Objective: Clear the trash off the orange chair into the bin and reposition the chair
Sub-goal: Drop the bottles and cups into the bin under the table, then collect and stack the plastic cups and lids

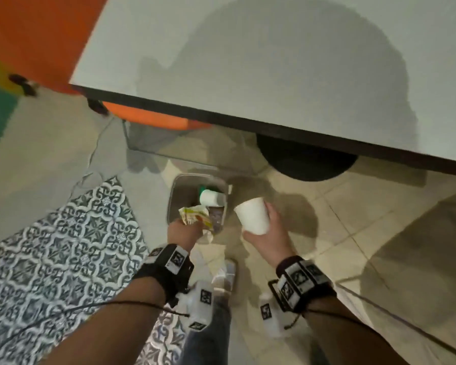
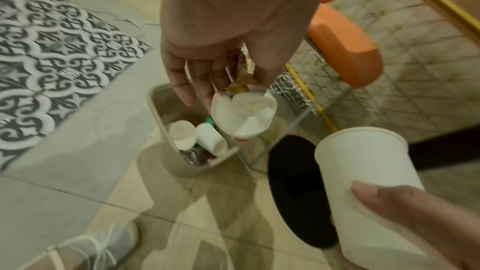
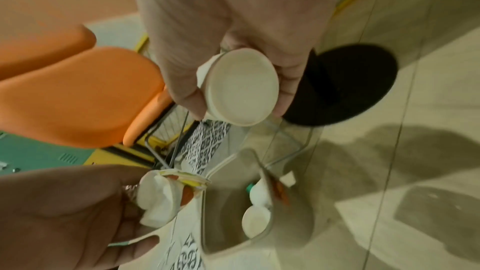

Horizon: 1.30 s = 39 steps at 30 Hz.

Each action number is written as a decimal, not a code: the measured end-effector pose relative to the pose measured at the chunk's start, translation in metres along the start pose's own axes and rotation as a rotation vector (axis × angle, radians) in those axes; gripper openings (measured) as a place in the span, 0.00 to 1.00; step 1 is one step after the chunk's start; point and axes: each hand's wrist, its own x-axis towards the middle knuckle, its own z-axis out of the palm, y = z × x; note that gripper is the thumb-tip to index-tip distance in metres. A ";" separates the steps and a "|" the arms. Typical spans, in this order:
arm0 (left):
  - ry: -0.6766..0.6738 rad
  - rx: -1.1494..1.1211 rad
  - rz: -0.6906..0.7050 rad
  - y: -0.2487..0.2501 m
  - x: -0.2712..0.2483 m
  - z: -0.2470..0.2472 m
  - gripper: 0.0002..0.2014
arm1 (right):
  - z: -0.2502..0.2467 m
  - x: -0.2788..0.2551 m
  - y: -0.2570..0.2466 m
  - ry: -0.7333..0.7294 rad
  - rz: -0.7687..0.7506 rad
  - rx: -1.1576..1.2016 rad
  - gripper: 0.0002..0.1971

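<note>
1. While the bin (image 1: 195,204) stands on the floor just in front of the table (image 1: 274,61), a crushed cup (image 2: 242,115) and a wrapper (image 1: 195,216) are pinched by the left hand (image 1: 183,233) over the bin's near rim.
2. A white paper cup (image 1: 253,216) is gripped around its body by the right hand (image 1: 269,233), beside the bin rather than above it.
3. A miss is judged likely for that cup if it is released there, since floor lies below it.
4. The light wrapper could catch the rim and fall outside.
5. Two cups (image 2: 197,138) already inside the bin are shown clearly by the left wrist view; the orange chair's seat (image 3: 78,93), cleared of trash, is shown only by the right wrist view.
</note>
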 end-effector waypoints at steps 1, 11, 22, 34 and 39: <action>0.023 -0.007 -0.013 -0.007 0.021 -0.010 0.23 | 0.023 0.012 -0.007 -0.039 0.016 -0.016 0.46; -0.150 -0.216 -0.072 -0.001 0.077 -0.029 0.37 | 0.111 0.076 -0.046 -0.302 0.060 -0.198 0.58; -0.381 -0.044 0.154 0.031 -0.050 0.072 0.08 | -0.043 -0.012 -0.001 -0.028 0.089 -0.129 0.43; -0.786 0.185 0.467 0.065 -0.321 0.346 0.07 | -0.355 -0.160 0.173 0.644 0.012 0.181 0.08; -0.907 0.322 0.542 0.038 -0.407 0.427 0.09 | -0.427 -0.229 0.256 0.842 0.078 0.189 0.17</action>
